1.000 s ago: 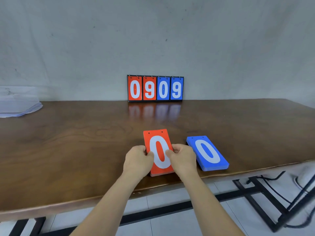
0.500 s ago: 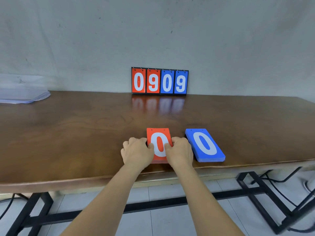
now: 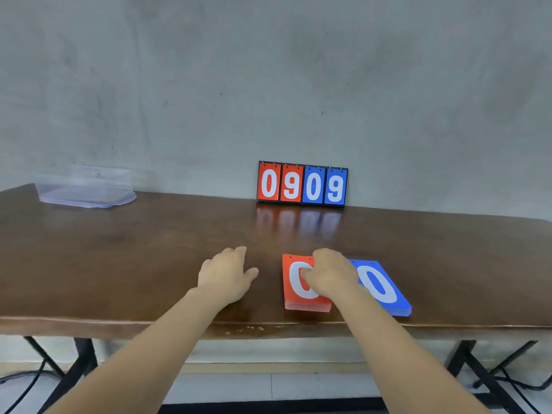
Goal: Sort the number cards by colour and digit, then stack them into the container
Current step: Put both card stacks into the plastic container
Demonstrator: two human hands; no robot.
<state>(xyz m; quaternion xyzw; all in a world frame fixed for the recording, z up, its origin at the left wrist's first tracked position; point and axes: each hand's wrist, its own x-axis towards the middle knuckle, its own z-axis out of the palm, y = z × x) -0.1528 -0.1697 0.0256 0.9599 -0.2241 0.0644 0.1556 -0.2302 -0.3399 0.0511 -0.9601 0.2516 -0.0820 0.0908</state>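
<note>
A red stack of number cards [image 3: 294,289], white zero uppermost, lies near the front edge of a brown wooden tabletop [image 3: 119,264], just beside a blue stack [image 3: 388,289]. The right hand [image 3: 330,271] has its grip clamped on it; the left hand [image 3: 227,273] rests empty nearby, fingers relaxed. Loose, probably slick cards: squeeze both long edges.
</note>
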